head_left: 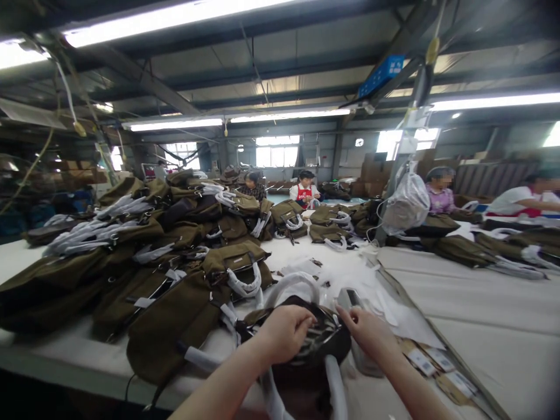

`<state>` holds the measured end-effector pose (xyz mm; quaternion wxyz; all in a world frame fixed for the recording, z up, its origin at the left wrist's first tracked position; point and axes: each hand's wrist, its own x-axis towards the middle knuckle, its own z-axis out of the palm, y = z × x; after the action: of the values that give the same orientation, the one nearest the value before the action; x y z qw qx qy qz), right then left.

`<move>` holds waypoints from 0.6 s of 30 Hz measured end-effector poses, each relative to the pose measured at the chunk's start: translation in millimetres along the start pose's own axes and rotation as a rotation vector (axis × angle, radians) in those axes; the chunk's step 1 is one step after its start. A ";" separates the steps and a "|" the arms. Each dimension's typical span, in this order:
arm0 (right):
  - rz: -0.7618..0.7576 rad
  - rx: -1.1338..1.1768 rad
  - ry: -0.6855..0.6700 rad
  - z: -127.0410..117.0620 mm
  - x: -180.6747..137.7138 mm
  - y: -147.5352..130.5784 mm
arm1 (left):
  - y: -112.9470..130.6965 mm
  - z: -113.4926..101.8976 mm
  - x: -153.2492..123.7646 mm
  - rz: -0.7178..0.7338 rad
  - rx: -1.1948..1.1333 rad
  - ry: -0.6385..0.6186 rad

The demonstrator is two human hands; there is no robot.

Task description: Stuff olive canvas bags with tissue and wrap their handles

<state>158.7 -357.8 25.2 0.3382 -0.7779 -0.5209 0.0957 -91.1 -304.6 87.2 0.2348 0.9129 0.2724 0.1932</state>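
In front of me a dark handbag (301, 376) stands open at the top, showing a striped lining (321, 337). White wrapping covers its handles (336, 385); one arches over the far side and the other hangs toward me. My left hand (289, 332) is over the left part of the opening with its fingers curled closed; what they hold, if anything, is hidden. At the right end of the opening, my right hand (367, 332) pinches at the bag's rim. A grey box-like object (349, 297) with a dark top lies just beyond my right hand.
A large heap of olive bags (170, 291) covers the table's left side. Paper tags (431, 361) lie to the right, beside a raised table seam. A plastic-wrapped bundle (406, 201) hangs on a post. Several people sit farther back, one in a red apron (305, 193).
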 end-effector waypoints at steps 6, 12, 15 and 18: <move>0.122 0.277 -0.147 26.6 -8.7 14.9 | 34.1 45.4 51.4 -0.138 0.160 -0.118; 0.275 0.651 -0.066 43.6 -29.2 39.8 | 49.7 75.6 43.7 -0.152 0.163 -0.112; 0.271 0.712 -0.050 46.8 -33.9 43.1 | 49.3 76.8 35.4 -0.179 0.104 -0.102; 0.233 0.660 -0.004 43.5 -37.0 34.3 | 43.9 78.7 34.6 -0.250 0.017 -0.087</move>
<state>146.2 -379.5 -36.5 0.5573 -0.6806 -0.3703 0.2986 -8.5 -342.3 54.3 0.2608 0.8812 0.3755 0.1203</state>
